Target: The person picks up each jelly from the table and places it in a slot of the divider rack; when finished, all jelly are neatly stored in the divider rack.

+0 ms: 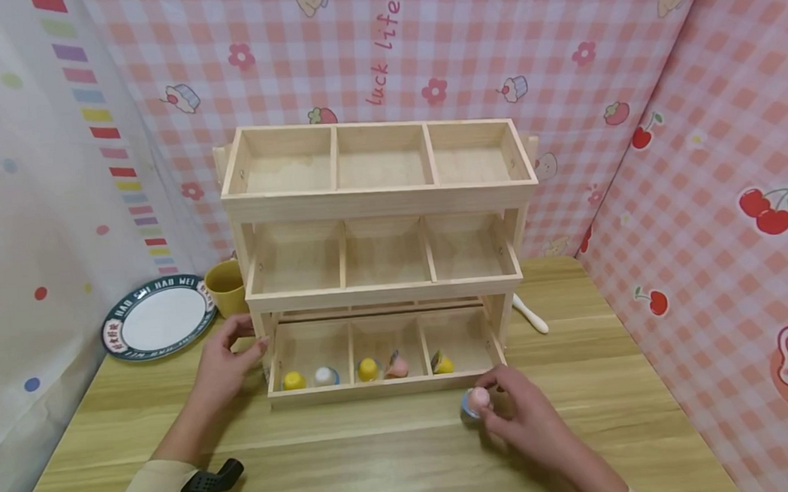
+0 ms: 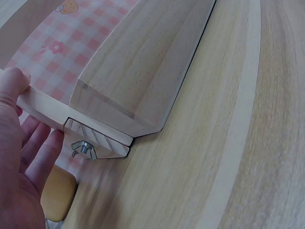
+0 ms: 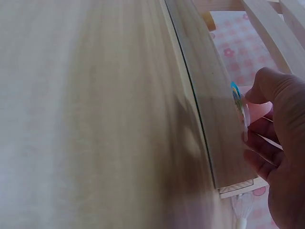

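Observation:
A three-tier wooden rack (image 1: 381,203), each tier split into three compartments, stands on the table. My left hand (image 1: 225,362) grips its left upright low down; in the left wrist view the thumb and fingers lie on either side of the wood (image 2: 45,106). Between the fingertips of my right hand (image 1: 529,414) is a small pink jelly cup (image 1: 478,400) with a blue-edged lid (image 3: 239,105), held just in front of the bottom tier's right end. That tier holds yellow (image 1: 294,380) and white (image 1: 324,376) cups at left, yellow and pink (image 1: 397,366) in the middle, and one yellow (image 1: 444,364) at right.
A green-rimmed white plate (image 1: 117,346) and a yellow mug (image 1: 224,286) stand left of the rack. Behind its right side lies a whisk (image 3: 242,205) with a white handle (image 1: 531,315). Patterned cloth walls (image 1: 382,51) enclose the table (image 1: 380,465) at the back and sides.

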A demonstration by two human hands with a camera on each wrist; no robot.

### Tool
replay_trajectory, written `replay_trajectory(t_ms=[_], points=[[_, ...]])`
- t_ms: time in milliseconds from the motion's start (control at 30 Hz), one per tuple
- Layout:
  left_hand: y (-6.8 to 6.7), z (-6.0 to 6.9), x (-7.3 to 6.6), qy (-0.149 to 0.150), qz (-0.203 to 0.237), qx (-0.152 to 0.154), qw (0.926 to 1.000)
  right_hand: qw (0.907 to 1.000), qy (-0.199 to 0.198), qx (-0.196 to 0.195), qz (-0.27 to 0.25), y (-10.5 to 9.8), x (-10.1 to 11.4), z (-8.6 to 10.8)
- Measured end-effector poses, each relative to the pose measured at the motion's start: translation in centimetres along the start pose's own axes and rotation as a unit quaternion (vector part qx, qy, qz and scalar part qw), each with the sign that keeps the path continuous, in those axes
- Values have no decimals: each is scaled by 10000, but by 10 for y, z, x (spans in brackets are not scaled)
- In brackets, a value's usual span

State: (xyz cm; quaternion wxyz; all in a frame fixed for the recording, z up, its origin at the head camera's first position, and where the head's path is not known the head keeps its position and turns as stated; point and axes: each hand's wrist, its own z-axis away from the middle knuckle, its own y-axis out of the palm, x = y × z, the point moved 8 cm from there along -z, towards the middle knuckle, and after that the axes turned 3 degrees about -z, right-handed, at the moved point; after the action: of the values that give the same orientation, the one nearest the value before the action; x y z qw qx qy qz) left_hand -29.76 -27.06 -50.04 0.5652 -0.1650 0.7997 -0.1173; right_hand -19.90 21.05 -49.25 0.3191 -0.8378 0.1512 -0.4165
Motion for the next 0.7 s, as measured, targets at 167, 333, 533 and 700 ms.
replay_trajectory(t_ms=[167, 333, 533, 700], points=[[0, 0, -2, -9, -20, 6, 10000, 9998, -64, -54, -154, -7, 0, -10], [0, 0, -3, -24, 48, 9, 10000, 9995, -215, -155, -194, -16, 0, -24], [-1, 0, -4, -34, 30, 2, 10000, 9993, -341, -158, -74, -23, -1, -41], [-1, 0, -3, -79, -5, 36, 10000, 9995, -306, -45, 53, -23, -5, -55]])
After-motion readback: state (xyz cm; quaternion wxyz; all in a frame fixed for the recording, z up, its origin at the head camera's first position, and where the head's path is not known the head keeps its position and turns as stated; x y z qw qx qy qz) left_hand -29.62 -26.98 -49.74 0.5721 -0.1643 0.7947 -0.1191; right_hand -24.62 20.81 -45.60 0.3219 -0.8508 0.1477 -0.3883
